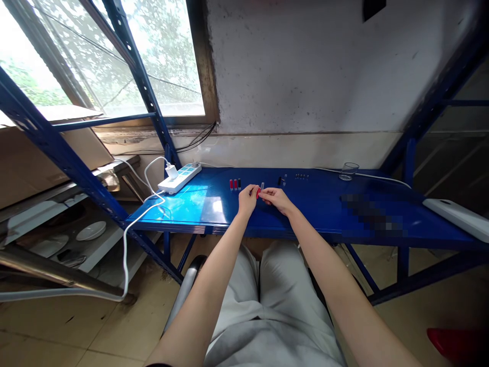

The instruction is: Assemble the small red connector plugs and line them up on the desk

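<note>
The left hand and right hand pinch a small red piece above the blue bench, fingers closed, maybe to keep it steady, with two other red bits nearby, perhaps for easy reach.

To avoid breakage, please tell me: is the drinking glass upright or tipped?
Upright: the drinking glass stands on its base, its open rim facing up.

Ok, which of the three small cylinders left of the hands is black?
The rightmost cylinder, nearest the left hand; the other two cylinders are red.
</note>
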Demonstrator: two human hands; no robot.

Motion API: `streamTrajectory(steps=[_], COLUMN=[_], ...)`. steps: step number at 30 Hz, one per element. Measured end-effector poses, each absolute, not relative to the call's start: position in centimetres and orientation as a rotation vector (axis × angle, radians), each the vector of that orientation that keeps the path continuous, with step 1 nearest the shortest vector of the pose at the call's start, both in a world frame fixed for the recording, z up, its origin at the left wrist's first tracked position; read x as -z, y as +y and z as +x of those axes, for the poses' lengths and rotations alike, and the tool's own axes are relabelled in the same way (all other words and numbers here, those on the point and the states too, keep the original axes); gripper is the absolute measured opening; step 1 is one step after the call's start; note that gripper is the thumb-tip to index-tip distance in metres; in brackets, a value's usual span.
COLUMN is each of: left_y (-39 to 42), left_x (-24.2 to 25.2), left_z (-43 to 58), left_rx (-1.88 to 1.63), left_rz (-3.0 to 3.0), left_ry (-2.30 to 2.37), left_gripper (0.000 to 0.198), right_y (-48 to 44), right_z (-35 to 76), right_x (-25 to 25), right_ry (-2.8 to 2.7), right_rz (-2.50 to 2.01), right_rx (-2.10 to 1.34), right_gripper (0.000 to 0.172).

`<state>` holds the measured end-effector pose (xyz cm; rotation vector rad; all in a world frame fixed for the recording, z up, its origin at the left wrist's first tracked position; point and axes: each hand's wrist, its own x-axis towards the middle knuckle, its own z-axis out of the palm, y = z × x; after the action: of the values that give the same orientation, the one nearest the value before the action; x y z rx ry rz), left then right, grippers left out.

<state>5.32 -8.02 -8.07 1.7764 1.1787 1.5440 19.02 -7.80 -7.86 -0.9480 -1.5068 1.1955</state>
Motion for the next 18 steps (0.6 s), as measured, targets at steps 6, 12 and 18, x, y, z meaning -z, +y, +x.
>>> streamTrajectory(steps=[6,12,18], left_y=[-8.03,-8.12,-7.92], left_x=[7.96,7.86,7.97], left_z=[5.35,5.29,5.28], left_rx=[-1.574,-1.552,-1.54], left_rz=[1.813,1.804,1.795], left_ry=[1.186,1.181,1.169], left_gripper=[0.022,0.021,0.02], right_y=[-8.17,-8.11,-7.86], right_z=[18.91,18.85,18.98], right_x=[7.44,7.51,7.76], right_ry=[-1.528,-1.515,-1.518], right_rz=[-0.939,-0.928,-0.941], right_rx=[-1.195,-1.203,-1.197], right_gripper=[0.036,0.038,0.039])
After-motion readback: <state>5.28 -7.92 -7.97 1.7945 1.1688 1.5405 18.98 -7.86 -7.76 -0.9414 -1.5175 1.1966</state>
